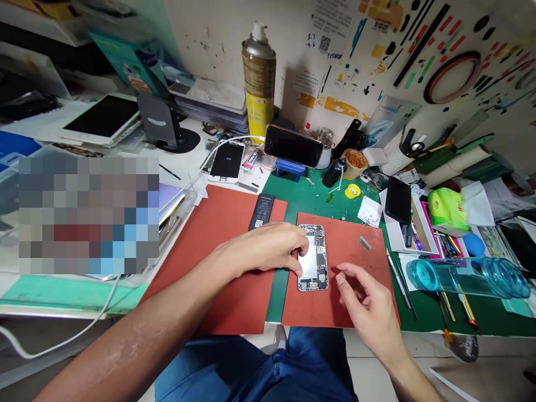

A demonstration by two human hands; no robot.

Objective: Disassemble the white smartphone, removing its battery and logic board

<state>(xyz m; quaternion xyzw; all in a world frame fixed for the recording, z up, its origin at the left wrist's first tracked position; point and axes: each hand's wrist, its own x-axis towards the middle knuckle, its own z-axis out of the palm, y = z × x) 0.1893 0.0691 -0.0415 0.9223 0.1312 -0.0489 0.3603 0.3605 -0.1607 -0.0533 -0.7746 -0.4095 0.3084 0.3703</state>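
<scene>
The left hand [270,245], spread, worked the opened smartphone [320,259] below, seemingly needing steadiness; the right hand's [371,307] pinch, I couldn't tell.

open phone [317,258] silver and black; battery [263,210] black, white code; mats [347,237] brick-red; bottle [464,277] see-through teal

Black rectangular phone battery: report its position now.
In the head view, the black rectangular phone battery lies on the left reddish-brown mat, at its far edge towards the right, just beyond the left hand.

one head-worn camera looks forward and down at the nearby opened phone [321,260].
</scene>
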